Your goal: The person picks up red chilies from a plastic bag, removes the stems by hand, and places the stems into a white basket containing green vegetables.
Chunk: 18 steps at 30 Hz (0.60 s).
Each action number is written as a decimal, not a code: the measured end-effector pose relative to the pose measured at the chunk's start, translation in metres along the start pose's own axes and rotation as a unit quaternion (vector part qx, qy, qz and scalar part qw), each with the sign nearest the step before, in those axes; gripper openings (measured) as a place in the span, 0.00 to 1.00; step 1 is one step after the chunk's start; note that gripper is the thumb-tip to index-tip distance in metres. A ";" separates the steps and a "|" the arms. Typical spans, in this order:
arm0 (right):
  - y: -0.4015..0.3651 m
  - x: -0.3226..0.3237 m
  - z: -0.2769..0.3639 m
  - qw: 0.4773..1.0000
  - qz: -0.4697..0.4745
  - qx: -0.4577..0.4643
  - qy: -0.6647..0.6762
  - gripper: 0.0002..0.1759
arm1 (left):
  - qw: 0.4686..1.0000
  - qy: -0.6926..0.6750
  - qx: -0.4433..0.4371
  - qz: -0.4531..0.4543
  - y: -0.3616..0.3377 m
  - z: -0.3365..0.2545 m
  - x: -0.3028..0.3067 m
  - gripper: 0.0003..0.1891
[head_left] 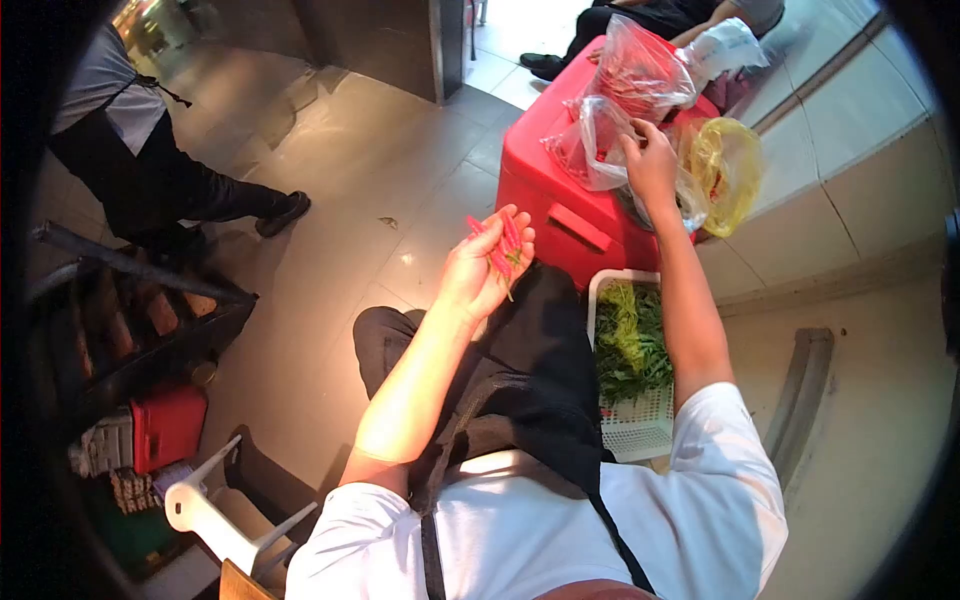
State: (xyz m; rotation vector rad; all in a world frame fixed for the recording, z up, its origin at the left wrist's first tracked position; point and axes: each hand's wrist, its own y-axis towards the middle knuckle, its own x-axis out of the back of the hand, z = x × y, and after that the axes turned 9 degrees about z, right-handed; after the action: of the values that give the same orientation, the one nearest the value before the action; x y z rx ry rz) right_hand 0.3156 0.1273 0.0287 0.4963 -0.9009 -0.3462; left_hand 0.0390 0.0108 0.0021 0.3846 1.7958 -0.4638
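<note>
- White shirt [540, 510] nearest the camera, well short of the red box [535, 165].
- Left fingers [525, 234] curled round a few red chillies [501, 264], near side of the red box.
- Chillies probably light, smooth, easily bruised; best held by the stems.
- Right fingers [648, 129] narrow at a clear bag [598, 150] atop the red box; cannot tell if gripping. Thin, floppy plastic; rim the likely hold.
- Yellow bag [740, 165] on the red box's right.
- White basket [635, 440] of greens [630, 345], red box's near side.

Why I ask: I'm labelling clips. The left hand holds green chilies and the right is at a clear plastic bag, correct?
The head view shows red chilies in the left hand, not green; the right hand is at a clear plastic bag, as stated.
</note>
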 end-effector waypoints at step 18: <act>-0.132 -0.024 0.161 0.893 0.172 -0.137 0.392 0.10 | 0.977 0.037 -0.192 0.081 0.007 0.011 -0.005 0.10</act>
State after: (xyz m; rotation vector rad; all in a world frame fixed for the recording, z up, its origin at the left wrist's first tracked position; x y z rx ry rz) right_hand 0.1601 -0.0135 0.0248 0.1689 -0.1296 0.0675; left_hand 0.0529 0.0109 0.0037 0.2753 1.8582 0.0154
